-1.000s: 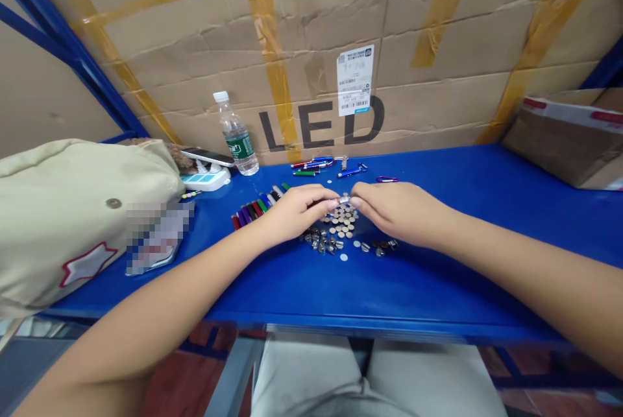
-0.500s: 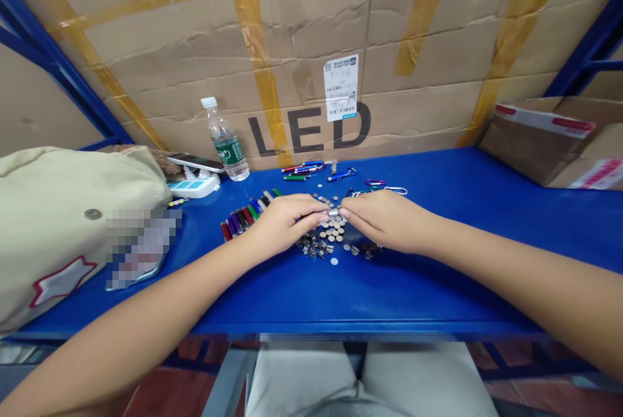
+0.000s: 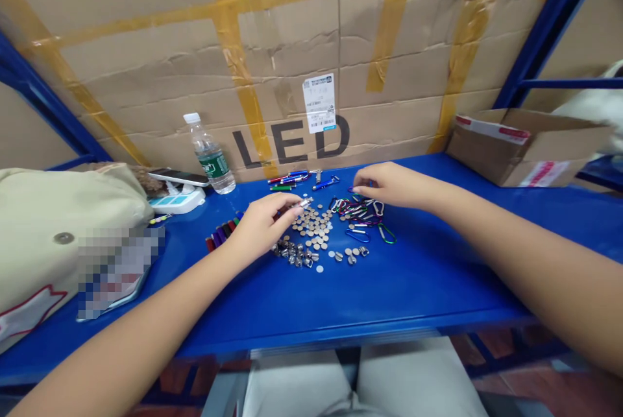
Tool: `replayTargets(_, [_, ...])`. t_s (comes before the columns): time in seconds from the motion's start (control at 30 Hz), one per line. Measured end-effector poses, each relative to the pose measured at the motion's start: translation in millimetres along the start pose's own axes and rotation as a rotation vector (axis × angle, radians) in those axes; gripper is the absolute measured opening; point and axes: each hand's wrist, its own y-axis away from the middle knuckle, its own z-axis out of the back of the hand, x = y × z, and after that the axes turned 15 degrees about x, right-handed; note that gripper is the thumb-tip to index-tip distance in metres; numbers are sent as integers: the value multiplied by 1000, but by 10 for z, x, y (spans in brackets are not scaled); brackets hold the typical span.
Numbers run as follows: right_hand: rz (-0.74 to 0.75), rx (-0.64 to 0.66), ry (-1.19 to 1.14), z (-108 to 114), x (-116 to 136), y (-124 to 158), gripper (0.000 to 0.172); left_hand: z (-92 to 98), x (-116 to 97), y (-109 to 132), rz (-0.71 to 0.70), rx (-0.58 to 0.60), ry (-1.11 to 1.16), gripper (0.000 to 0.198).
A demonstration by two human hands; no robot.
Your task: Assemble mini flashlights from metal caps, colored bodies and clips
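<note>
My left hand (image 3: 267, 221) is closed, pinching a small silver-ended keychain flashlight (image 3: 306, 202) between thumb and fingers; most of its body is hidden. My right hand (image 3: 382, 185) reaches over the back of a pile of colored carabiner clips (image 3: 363, 211), fingertips pinched at the end of a blue carabiner clip (image 3: 351, 189). Between the hands lie many button cells (image 3: 314, 229). Silver metal end caps (image 3: 296, 253) are heaped below my left hand. Capped colored flashlight tubes (image 3: 219, 235) lie in a row, partly behind that hand.
Several assembled flashlights (image 3: 292, 179) lie at the back of the blue table (image 3: 379, 300). A water bottle (image 3: 212, 161), a power strip (image 3: 178, 200) and a beige bag (image 3: 73, 216) stand left. An open carton (image 3: 506, 151) is at right, against a large cardboard wall (image 3: 292, 47).
My right hand has left the silver piece and moved back and right to the carabiner clips. My left hand keeps the flashlight. The camera view has shifted slightly.
</note>
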Motion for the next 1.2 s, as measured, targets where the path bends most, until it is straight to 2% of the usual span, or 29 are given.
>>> replayTargets(0.1, [-40, 33, 96, -67, -294, -39, 23, -11, 73, -3, 31, 16, -1, 23])
replayTargets(0.2, [-62, 10, 141, -155, -409, -97, 23, -26, 91, -11, 30, 50, -3, 24])
replayTargets(0.33, [-79, -6, 163, -267, -395, -189, 25, -48, 67, -18, -6, 102, -12, 25])
replayTargets(0.5, [-184, 14, 138, -332, -394, -295, 25, -76, 67, -24, -43, 108, -19, 24])
replayTargets(0.67, [-235, 57, 166, -289, -424, -308, 25, -87, 81, -22, -70, 113, -26, 25])
replayTargets(0.83, [-229, 122, 168, -206, -403, -204, 19, -77, 72, -21, -74, 146, -29, 23])
replayTargets(0.93, [-228, 106, 177, -166, -369, -150, 18, -66, 59, -24, -55, 161, -25, 24])
replayTargets(1.07, [-129, -33, 58, -133, -191, -122, 19, -54, 27, -14, -7, 112, -29, 26])
replayTargets(1.2, [118, -97, -181, -141, 187, -90, 18, -57, -26, 12, 82, 47, 1, 26])
